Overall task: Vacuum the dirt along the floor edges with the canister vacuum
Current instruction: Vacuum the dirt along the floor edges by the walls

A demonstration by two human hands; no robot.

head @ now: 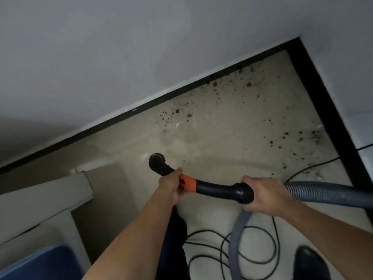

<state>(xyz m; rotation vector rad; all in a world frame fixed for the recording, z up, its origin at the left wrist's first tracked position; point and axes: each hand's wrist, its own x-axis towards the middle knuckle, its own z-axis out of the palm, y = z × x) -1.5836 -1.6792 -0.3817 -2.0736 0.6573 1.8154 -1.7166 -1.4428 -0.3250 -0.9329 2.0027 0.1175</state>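
I hold a black vacuum handle point(218, 189) with an orange collar point(187, 182) above a beige floor. My left hand point(171, 186) grips it at the orange collar, just behind the round black brush nozzle point(157, 160). My right hand point(262, 197) is closed on the rear end where the grey ribbed hose point(327, 194) joins. Dark dirt crumbs point(222, 91) lie scattered along the black baseboard point(141, 109) and toward the corner. More dirt point(302, 138) lies by the right baseboard. The nozzle hangs short of the dirt, not touching it.
A black power cord point(232, 245) lies in loops on the floor below my hands, running off to the right wall. White furniture point(40, 201) stands at the left. A blue object point(40, 263) is at bottom left. A dark shoe point(310, 259) is at bottom right.
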